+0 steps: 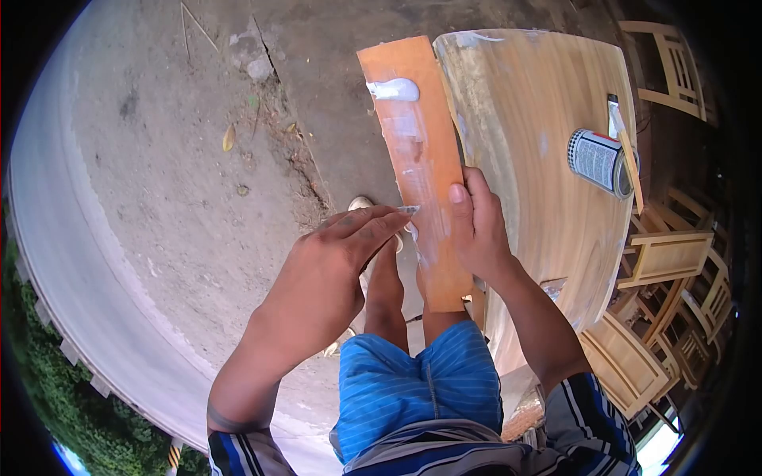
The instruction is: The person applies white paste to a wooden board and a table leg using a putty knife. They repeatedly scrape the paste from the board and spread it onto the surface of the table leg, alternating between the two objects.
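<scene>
My right hand (481, 226) grips the right edge of a long orange-brown board (432, 95), thumb on its face and fingers around the edge. A thick blob of white paste (401, 90) sits near the board's far end, with thin whitish smears running down from it. At the board's left edge, my left hand (341, 254) is closed in a pinch on a thin, flat scraper (409, 209). Only the scraper's whitish tip shows, against the smeared face; the fingers hide the rest.
To the right stands a wooden table (548, 87) with whitish marks. A labelled tin (599, 163) rests on it, a wooden stick (629, 163) leaning across. Several unfinished wooden chairs (667, 258) crowd the far right. Cracked concrete ground (198, 206) lies left, a road (59, 262) beyond.
</scene>
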`<state>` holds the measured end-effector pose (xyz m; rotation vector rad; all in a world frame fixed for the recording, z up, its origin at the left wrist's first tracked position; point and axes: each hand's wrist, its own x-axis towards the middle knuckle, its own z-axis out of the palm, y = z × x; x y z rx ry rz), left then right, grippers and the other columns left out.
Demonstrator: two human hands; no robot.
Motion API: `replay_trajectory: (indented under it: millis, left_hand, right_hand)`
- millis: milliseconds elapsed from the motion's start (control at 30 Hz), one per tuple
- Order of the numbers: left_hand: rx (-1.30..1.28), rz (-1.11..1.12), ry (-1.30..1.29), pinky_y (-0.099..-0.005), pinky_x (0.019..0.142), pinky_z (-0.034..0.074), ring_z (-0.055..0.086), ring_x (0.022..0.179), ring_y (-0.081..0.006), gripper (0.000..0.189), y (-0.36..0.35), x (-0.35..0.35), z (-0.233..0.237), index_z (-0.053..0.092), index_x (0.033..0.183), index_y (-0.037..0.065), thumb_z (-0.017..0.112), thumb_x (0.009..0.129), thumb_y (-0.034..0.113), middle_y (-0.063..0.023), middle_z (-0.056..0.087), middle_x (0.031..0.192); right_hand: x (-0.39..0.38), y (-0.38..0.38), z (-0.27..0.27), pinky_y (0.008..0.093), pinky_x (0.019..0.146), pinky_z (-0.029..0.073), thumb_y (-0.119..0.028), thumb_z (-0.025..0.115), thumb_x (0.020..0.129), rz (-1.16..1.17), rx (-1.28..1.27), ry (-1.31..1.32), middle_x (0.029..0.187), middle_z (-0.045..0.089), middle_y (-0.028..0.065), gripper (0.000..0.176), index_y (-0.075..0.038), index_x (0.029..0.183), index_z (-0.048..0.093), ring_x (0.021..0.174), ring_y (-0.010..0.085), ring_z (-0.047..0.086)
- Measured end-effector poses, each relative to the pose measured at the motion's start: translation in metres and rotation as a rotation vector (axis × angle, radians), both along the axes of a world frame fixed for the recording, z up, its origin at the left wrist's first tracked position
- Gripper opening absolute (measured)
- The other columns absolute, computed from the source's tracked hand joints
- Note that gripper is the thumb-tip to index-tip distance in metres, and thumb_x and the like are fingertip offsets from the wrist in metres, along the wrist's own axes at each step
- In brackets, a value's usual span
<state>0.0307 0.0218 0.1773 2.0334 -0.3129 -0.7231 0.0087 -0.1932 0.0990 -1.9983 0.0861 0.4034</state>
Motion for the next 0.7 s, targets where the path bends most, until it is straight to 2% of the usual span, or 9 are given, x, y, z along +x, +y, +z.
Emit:
replay_trajectory:
  millis: [33, 67, 133, 200, 300, 500, 533, 633, 700]
  left_hand:
    - [-0.053, 0.036, 0.066, -0.0385, 0.099, 0.046, 0.055, 0.117, -0.0350, 0.067, 0.004, 0.003, 0.003, 0.059, 0.120, 0.001, 0.039, 0.061, -0.024, -0.0198, 0.060, 0.122]
    - [-0.166, 0.104, 0.075, -0.0363, 0.105, 0.040, 0.053, 0.123, -0.0314, 0.070, 0.011, 0.007, 0.003, 0.059, 0.122, 0.000, 0.035, 0.061, -0.024, -0.0195, 0.060, 0.124]
    - [-0.209, 0.184, 0.041, -0.0361, 0.107, 0.036, 0.052, 0.125, -0.0292, 0.070, 0.018, 0.008, -0.005, 0.059, 0.123, -0.001, 0.034, 0.062, -0.024, -0.0180, 0.060, 0.125]
    - [-0.285, 0.240, 0.041, -0.0361, 0.111, 0.031, 0.051, 0.127, -0.0273, 0.070, 0.019, 0.008, -0.014, 0.058, 0.124, -0.001, 0.033, 0.062, -0.023, -0.0167, 0.061, 0.125]
    - [-0.362, 0.216, 0.022, -0.0363, 0.109, 0.034, 0.051, 0.126, -0.0281, 0.072, 0.012, 0.008, -0.026, 0.059, 0.123, 0.000, 0.033, 0.060, -0.024, -0.0167, 0.061, 0.124]
    - [-0.405, 0.033, 0.170, -0.0382, 0.105, 0.042, 0.055, 0.121, -0.0315, 0.076, 0.003, -0.002, -0.018, 0.062, 0.117, 0.001, 0.034, 0.052, -0.025, -0.0173, 0.063, 0.119]
    - [-0.387, 0.010, 0.181, -0.0397, 0.103, 0.044, 0.056, 0.119, -0.0338, 0.075, 0.000, -0.006, -0.017, 0.063, 0.116, 0.001, 0.037, 0.051, -0.024, -0.0177, 0.063, 0.118]
    - [-0.350, -0.050, 0.164, -0.0354, 0.101, 0.043, 0.058, 0.118, -0.0313, 0.075, 0.000, -0.014, -0.017, 0.060, 0.123, 0.003, 0.038, 0.056, -0.023, -0.0154, 0.062, 0.122]
    - [-0.469, 0.168, 0.307, -0.0346, 0.103, 0.041, 0.057, 0.120, -0.0289, 0.073, 0.009, -0.020, -0.019, 0.059, 0.124, 0.002, 0.037, 0.059, -0.024, -0.0161, 0.061, 0.124]
  right_hand:
    - [0.000, -0.001, -0.001, 0.0422, 0.069, 0.047, -0.029, 0.039, 0.102, 0.002, 0.006, 0.002, 0.088, 0.062, 0.0214, 0.033, 0.001, 0.112, 0.049, 0.077, 0.0381, 0.062]
    - [-0.001, -0.004, -0.001, 0.0411, 0.071, 0.047, -0.030, 0.038, 0.102, -0.004, 0.024, 0.049, 0.089, 0.062, 0.0202, 0.034, 0.001, 0.111, 0.049, 0.078, 0.0351, 0.062]
    - [0.001, -0.009, -0.003, 0.0389, 0.073, 0.046, -0.031, 0.037, 0.103, -0.014, 0.065, 0.138, 0.090, 0.062, 0.0180, 0.036, 0.001, 0.111, 0.050, 0.081, 0.0290, 0.062]
    - [-0.001, -0.007, -0.006, 0.0367, 0.074, 0.045, -0.032, 0.036, 0.103, -0.052, 0.130, 0.097, 0.089, 0.060, 0.0150, 0.036, 0.001, 0.111, 0.051, 0.081, 0.0234, 0.059]
    - [-0.002, -0.003, -0.004, 0.0339, 0.075, 0.043, -0.033, 0.035, 0.104, -0.074, 0.158, 0.047, 0.087, 0.057, 0.0122, 0.037, 0.000, 0.110, 0.051, 0.081, 0.0184, 0.054]
    - [0.006, -0.013, -0.001, 0.0314, 0.074, 0.042, -0.034, 0.034, 0.104, -0.083, 0.180, 0.120, 0.083, 0.054, 0.0090, 0.039, 0.000, 0.111, 0.051, 0.078, 0.0152, 0.049]
    - [0.007, -0.015, -0.002, 0.0314, 0.073, 0.042, -0.034, 0.034, 0.104, -0.078, 0.169, 0.121, 0.083, 0.054, 0.0088, 0.039, 0.000, 0.111, 0.051, 0.078, 0.0149, 0.049]
    - [0.007, -0.021, -0.005, 0.0314, 0.076, 0.043, -0.035, 0.034, 0.104, -0.024, 0.150, 0.198, 0.087, 0.056, 0.0096, 0.040, 0.000, 0.112, 0.052, 0.082, 0.0151, 0.051]
    - [0.004, -0.016, -0.008, 0.0316, 0.080, 0.043, -0.037, 0.034, 0.104, -0.084, 0.170, 0.208, 0.091, 0.058, 0.0102, 0.043, 0.001, 0.114, 0.052, 0.086, 0.0154, 0.053]
